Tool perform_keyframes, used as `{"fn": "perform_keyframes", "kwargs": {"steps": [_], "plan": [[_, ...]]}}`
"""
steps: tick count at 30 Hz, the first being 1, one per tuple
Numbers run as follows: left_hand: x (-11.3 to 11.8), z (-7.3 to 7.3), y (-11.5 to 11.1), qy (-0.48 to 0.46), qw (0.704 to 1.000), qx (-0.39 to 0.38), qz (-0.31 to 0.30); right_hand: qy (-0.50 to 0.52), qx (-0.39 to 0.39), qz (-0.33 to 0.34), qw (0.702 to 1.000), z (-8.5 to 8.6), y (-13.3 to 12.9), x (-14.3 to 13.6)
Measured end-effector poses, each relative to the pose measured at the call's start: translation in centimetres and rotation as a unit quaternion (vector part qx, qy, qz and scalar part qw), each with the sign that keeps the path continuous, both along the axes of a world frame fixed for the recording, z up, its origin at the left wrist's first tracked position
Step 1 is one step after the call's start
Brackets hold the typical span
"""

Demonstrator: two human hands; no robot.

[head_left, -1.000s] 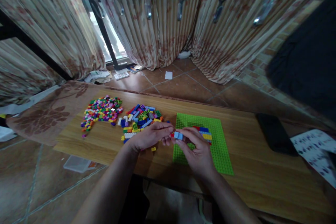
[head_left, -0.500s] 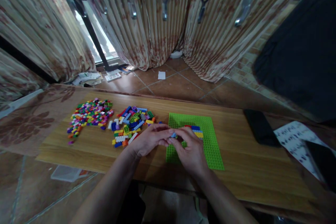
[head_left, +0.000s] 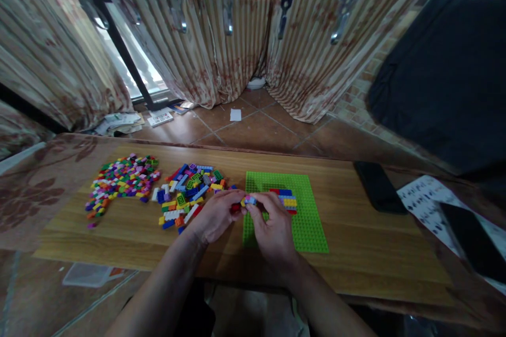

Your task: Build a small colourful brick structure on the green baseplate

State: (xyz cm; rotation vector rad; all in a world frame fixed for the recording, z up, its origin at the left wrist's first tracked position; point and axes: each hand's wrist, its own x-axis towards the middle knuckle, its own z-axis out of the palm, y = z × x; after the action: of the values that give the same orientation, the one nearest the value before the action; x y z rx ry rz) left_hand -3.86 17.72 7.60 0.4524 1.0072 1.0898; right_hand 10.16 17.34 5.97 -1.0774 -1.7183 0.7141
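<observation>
My left hand (head_left: 215,216) and my right hand (head_left: 272,225) meet over the left edge of a green baseplate (head_left: 306,221) on the wooden table. Between their fingertips they pinch a small cluster of joined bricks (head_left: 249,200), light blue with red and yellow showing. A short stack of blue, yellow and red bricks (head_left: 287,200) sits on the baseplate just right of my right hand. A pile of larger mixed bricks (head_left: 185,195) lies just left of my left hand, and a pile of tiny coloured bricks (head_left: 120,181) lies further left.
A black phone (head_left: 377,187) lies right of the baseplate. A printed sheet (head_left: 430,202) and another dark device (head_left: 472,239) are at the far right. Striped curtains and a tiled floor lie beyond the table (head_left: 118,231). A clear plastic lid (head_left: 87,275) lies on the floor at left.
The view has swung to the right, so everything sits further left in frame. Both hands stay pressed together on the small brick cluster, with their fingers closed more tightly over it.
</observation>
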Motion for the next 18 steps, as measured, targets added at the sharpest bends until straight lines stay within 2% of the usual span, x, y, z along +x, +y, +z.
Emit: {"fn": "perform_keyframes", "kwargs": {"steps": [6, 12, 18], "plan": [[-0.21, 0.39, 0.01, -0.001, 1.0, 0.003, -0.024, 0.043, -0.044, 0.017, 0.998, -0.42, 0.28, 0.3], [-0.07, -0.19, -0.09, 0.026, 0.999, 0.032, -0.036, 0.057, -0.076, 0.027, 0.995, -0.66, 0.4, 0.42], [0.56, -0.02, -0.2, 0.019, 1.0, 0.022, 0.005, 0.045, -0.064, -0.001, 0.997, -1.04, 0.31, 0.19]]}}
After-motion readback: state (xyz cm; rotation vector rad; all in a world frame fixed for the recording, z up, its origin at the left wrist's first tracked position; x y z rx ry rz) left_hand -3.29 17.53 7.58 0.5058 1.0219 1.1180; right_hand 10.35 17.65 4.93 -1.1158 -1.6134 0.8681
